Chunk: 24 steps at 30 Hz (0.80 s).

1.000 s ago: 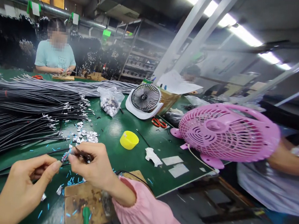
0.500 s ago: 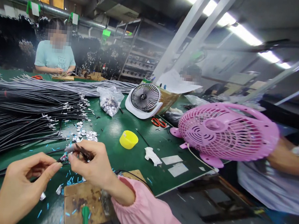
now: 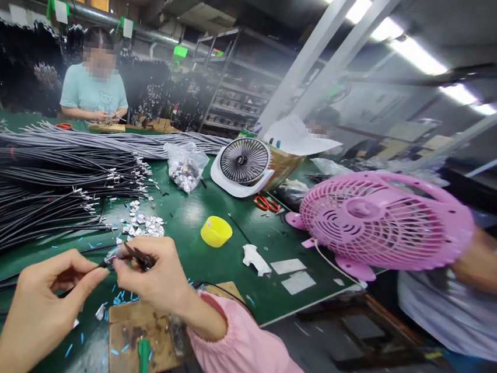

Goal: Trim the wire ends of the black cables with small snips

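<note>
My left hand [image 3: 46,299] pinches a black cable between thumb and forefinger. The cable's stripped end [image 3: 110,260] sticks out toward my right hand, with thin wires showing. My right hand [image 3: 156,274] is closed around a dark, pointed metal tool [image 3: 140,254], perhaps small snips; its exact kind is unclear. The right thumb and forefinger meet at the wire end, close to the left fingertips. Below them, blue insulation scraps [image 3: 121,298] lie scattered, and a stained wooden block [image 3: 129,330] with a green handle-like piece [image 3: 142,361] sits at the table's near edge.
Bundles of black cables [image 3: 32,189] cover the left side, beside foil scraps [image 3: 146,223]. A yellow ring-shaped dish [image 3: 216,232], orange-handled scissors [image 3: 267,203], a white fan [image 3: 242,163] and a pink fan [image 3: 377,222] stand farther right. A co-worker [image 3: 94,89] sits across the table.
The view has shifted slightly. My left fingertips have come a little nearer to my right hand at the cable end. Both hands keep their hold.
</note>
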Each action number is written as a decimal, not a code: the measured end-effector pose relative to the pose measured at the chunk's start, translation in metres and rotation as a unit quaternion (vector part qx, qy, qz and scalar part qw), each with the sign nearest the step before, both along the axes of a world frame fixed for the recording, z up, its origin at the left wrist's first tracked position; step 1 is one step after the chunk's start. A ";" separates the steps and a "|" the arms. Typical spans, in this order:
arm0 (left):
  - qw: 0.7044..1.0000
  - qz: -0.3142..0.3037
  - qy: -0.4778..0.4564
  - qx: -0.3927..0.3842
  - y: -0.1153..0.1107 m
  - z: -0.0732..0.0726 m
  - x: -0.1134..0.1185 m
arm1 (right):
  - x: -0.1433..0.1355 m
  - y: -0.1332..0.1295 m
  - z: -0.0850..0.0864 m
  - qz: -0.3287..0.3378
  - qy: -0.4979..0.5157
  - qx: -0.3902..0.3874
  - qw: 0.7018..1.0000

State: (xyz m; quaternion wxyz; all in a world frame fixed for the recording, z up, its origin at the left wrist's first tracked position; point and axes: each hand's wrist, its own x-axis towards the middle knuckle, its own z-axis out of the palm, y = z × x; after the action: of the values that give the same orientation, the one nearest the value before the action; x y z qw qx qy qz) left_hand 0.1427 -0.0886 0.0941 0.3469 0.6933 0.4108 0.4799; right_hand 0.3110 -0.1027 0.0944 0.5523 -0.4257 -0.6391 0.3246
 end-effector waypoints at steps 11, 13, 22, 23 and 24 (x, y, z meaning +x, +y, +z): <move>0.958 0.041 0.280 0.045 0.035 -0.008 -0.025 | 0.009 0.007 0.006 -0.106 0.056 -0.054 0.991; 0.938 0.077 0.334 0.049 0.049 -0.019 -0.032 | 0.013 0.011 0.004 -0.129 0.048 -0.045 0.989; 0.829 0.175 0.531 0.021 0.086 -0.041 -0.051 | 0.015 0.023 -0.005 -0.055 0.069 -0.083 0.993; 0.821 0.185 0.539 0.015 0.088 -0.040 -0.054 | 0.015 0.023 -0.006 -0.047 0.067 -0.089 0.993; 0.815 0.197 0.544 0.010 0.091 -0.039 -0.057 | 0.015 0.023 -0.007 -0.043 0.063 -0.091 0.993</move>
State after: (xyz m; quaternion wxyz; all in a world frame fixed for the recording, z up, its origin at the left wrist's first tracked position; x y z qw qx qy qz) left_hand 0.0856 0.0020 0.0554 -0.0421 0.7489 0.6557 0.0864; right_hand 0.3261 -0.0794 0.0874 0.5640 -0.4802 -0.5516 0.3835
